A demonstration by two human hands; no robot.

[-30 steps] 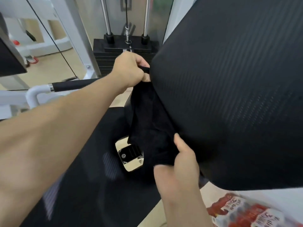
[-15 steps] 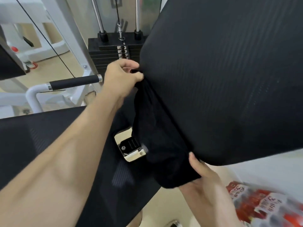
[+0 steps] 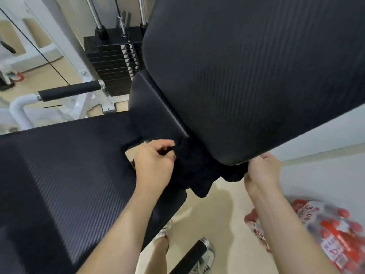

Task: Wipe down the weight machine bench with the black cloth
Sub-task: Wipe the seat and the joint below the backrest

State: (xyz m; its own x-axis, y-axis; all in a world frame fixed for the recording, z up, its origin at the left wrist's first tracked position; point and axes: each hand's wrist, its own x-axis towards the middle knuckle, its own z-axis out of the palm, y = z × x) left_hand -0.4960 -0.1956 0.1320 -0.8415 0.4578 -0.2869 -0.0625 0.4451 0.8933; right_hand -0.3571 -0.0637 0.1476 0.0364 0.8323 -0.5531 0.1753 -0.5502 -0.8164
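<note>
- I'm in a gym, weight-machine area.
- Black stacked-plate steel weight stack (image 3: pixel 112 62) ahead of me, on two chrome guide rods (image 3: pixel 94 12).
- Black ribbed-vinyl back pad (image 3: pixel 246 76) and matching seat pad (image 3: pixel 69 165) right below me.
- White tubular steel frame (image 3: pixel 16 110) carrying a black foam grip handle (image 3: pixel 69 90).
- Beige hard floor (image 3: pixel 217 210) underneath.

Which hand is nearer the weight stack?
Left. The left hand grips the black cloth at the back pad edge facing the weight stack; the right hand holds it at the pad's opposite corner, farther away.
</note>
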